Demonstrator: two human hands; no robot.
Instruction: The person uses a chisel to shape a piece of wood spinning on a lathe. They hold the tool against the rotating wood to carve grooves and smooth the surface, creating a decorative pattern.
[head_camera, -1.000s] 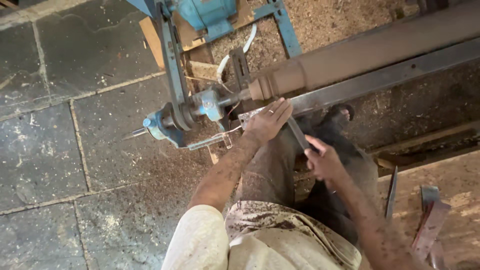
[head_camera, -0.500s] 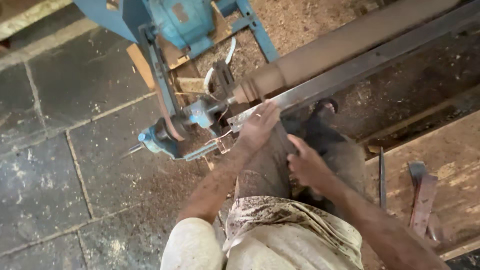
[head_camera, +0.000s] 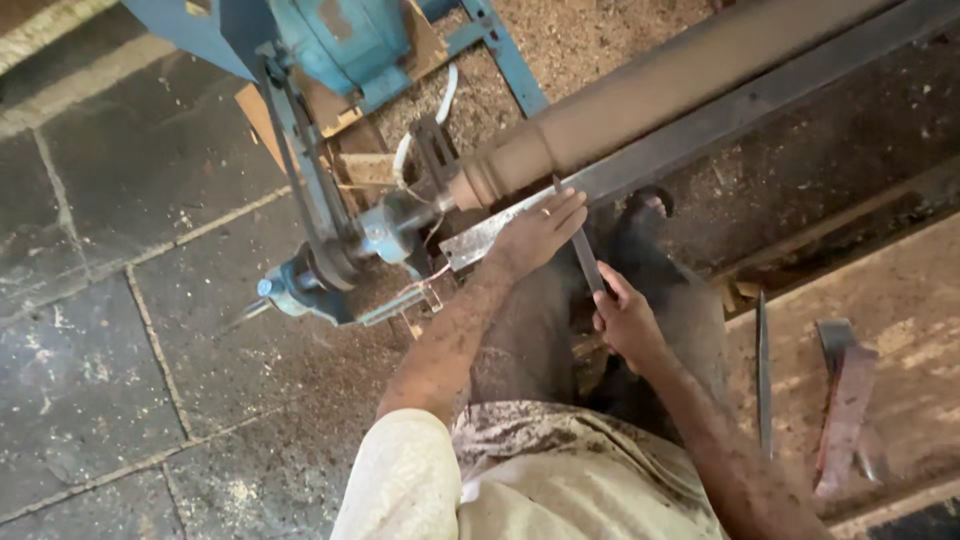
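A long brown wooden cylinder (head_camera: 660, 95) is mounted on a blue lathe (head_camera: 330, 240) and runs from the centre to the upper right. A grey metal rest bar (head_camera: 700, 140) lies along it. My left hand (head_camera: 535, 235) presses on the rest bar and steadies the blade of a long metal chisel (head_camera: 580, 245) near the cylinder's turned end. My right hand (head_camera: 625, 320) grips the chisel's lower end, close to my lap.
A blue motor housing (head_camera: 335, 35) sits at the top. Dark stone floor tiles (head_camera: 110, 330) cover the left, dusted with sawdust. At right, a thin metal tool (head_camera: 762, 370) and a reddish flat tool (head_camera: 845, 410) lie on a wooden board.
The view has shifted, so the lathe sits lower and left in frame. My right hand has slid down the chisel while the left stays on the rest bar.
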